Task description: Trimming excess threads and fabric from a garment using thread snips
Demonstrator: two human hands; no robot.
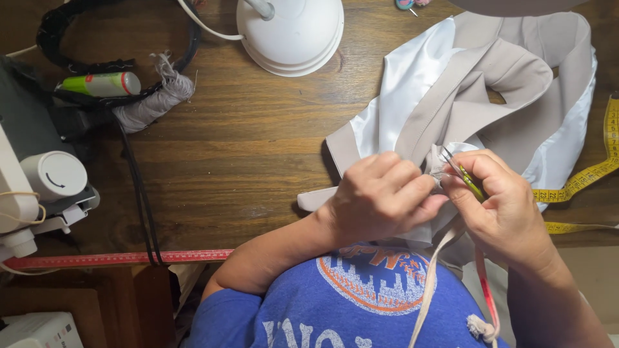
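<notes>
Left hand [380, 193]: fingers curled shut, pinching an edge of the beige woven garment with white satin lining [451, 103] at the near table edge; knuckles face up.
Right hand [503, 206]: closed around small green-handled metal thread snips [463, 175], blades pointing up-left at the pinched fabric, just beside the left fingertips.
Garment: spread over the right part of the dark brown wooden table [258, 142], beige outer cloth folded open to show the shiny white lining; its near edge is gathered between the two hands.
Yellow measuring tape [593, 171]: curves along the table's right edge, partly under the garment.
Red ruler strip [116, 259]: lies along the near table edge, left of the left forearm.
White round lamp base [290, 32]: top centre, well apart from the hands.
Green and white tube [103, 84]: top left, beside a bundle of grey fabric scraps [155, 100] and black cord.
Grey and white sewing machine [39, 180]: far left edge, round dial showing.
Beige cloth strip [429, 283]: hangs from the hands across the person's blue shirt.
</notes>
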